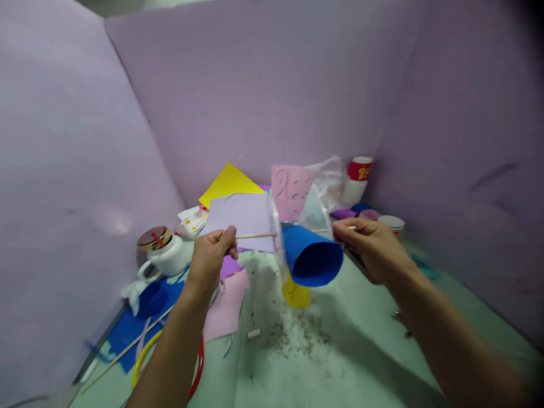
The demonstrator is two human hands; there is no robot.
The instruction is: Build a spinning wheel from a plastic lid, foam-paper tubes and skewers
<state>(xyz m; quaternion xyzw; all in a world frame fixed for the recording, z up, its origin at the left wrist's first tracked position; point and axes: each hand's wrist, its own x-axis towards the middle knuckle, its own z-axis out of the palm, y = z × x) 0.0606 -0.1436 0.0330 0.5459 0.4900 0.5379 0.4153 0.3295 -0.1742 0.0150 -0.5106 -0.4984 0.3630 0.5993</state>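
Left hand (pixel 215 252) pinches stick (pixel 255 236); right hand (pixel 372 246), apparently, its other end; blue tube (pixel 302 242) between.

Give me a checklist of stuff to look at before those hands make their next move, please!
1. Left hand gripping the stick: ok.
2. Right hand pinching at the other side: ok.
3. Blue tube between the clear pieces: ok.
4. Stick unbroken in the middle: cannot tell, the tube hides it.
5. Table free of crumbs: not ok, they're scattered below the tube.
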